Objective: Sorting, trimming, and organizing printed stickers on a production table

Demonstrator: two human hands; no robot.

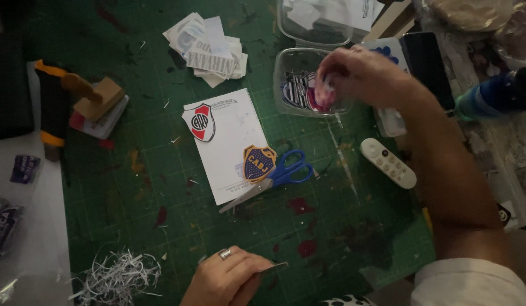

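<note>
My right hand (pixel 359 73) reaches over a clear plastic container (pixel 285 62) at the far side of the green cutting mat (pixel 132 192), with its fingers pinched on a small pink and white cutout above several striped cutouts inside. My left hand (pixel 226 280), with a ring on one finger, is at the near edge of the mat, fingers closed on a thin flat blade-like piece that points right. Between the hands lies a white paper sheet (pixel 229 122) with a red-and-white shield cutout (pixel 200 120) and a blue-and-gold shield cutout (pixel 259 162) on it. Blue-handled scissors (pixel 282 171) lie against the sheet's right edge.
A pile of paper cutouts (pixel 209 48) lies at the far middle. A wooden-handled stamp block (pixel 98 96) sits at the left, a white remote (pixel 388 163) at the right, paper shreds (pixel 118 275) at the near left. A second clear container (pixel 316 22) and a dark phone (pixel 424 62) are behind.
</note>
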